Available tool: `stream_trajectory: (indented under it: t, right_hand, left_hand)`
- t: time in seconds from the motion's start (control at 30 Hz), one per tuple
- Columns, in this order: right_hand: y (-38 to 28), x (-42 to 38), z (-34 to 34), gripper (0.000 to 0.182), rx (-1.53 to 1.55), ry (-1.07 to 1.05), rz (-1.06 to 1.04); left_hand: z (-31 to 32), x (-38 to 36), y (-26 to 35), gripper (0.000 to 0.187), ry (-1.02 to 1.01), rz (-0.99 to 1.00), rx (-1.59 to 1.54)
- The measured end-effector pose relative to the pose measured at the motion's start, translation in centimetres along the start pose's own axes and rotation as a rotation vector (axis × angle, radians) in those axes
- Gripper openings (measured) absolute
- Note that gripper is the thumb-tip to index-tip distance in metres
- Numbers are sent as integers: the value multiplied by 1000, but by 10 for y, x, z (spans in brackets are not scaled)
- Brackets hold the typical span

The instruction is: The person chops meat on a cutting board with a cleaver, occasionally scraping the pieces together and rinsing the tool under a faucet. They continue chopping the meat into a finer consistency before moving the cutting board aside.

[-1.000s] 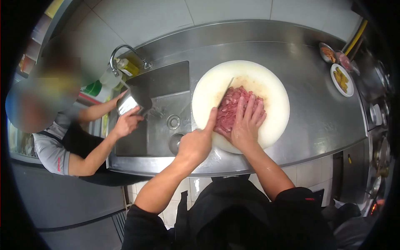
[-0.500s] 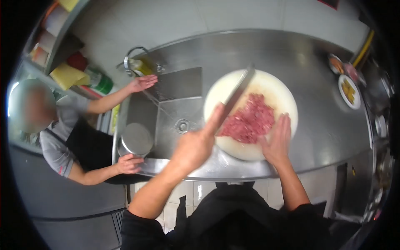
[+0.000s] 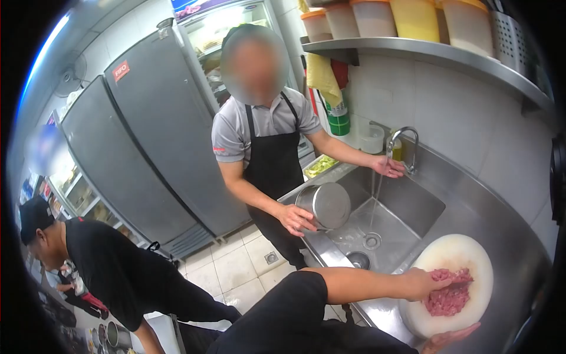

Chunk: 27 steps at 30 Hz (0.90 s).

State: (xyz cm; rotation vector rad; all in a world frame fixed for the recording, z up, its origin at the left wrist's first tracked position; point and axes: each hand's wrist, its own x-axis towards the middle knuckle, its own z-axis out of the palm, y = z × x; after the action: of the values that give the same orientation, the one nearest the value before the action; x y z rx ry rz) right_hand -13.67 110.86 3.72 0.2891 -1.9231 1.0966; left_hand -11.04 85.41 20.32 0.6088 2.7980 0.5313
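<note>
A round white cutting board [image 3: 433, 251] lies on the steel counter to the right of the sink, with chopped raw red meat [image 3: 448, 304] on it. My left hand [image 3: 421, 284] is closed at the left side of the meat. It grips a knife [image 3: 457, 282], whose blade shows only as a thin dark edge over the meat; the handle is hidden in my fist. Along the board's near rim, my right hand [image 3: 452, 338] lies with fingers stretched out, holding nothing; its wrist is cut off by the frame's bottom.
A co-worker stands at the sink [image 3: 407, 215], one hand [image 3: 387, 166] by the running faucet [image 3: 407, 141], the other on a metal pot [image 3: 331, 205]. Containers [image 3: 415, 19] line the steel shelf [image 3: 424, 47] above. Another person [image 3: 112, 265] bends at lower left, near grey refrigerators [image 3: 159, 141].
The view has swung left, bringing refrigerators and a second person into sight. The knife's blade now lies low over the meat. My right hand has shifted to the board's near rim.
</note>
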Motion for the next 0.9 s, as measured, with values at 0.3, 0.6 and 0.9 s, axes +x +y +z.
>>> stream_trajectory:
  t: [0.3,0.6,0.9]
  right_hand:
    - [21,3,25,91,145,-19,-5]
    - [22,15,33,94,90,-42,-1]
    - [27,10,26,89,132,-40,20]
  left_hand:
    - [14,27,-29,68,84,-44,-153]
    - [38,56,-45,74,23,-121,-26]
    - [7,29,-24,78,-39,-157,-65]
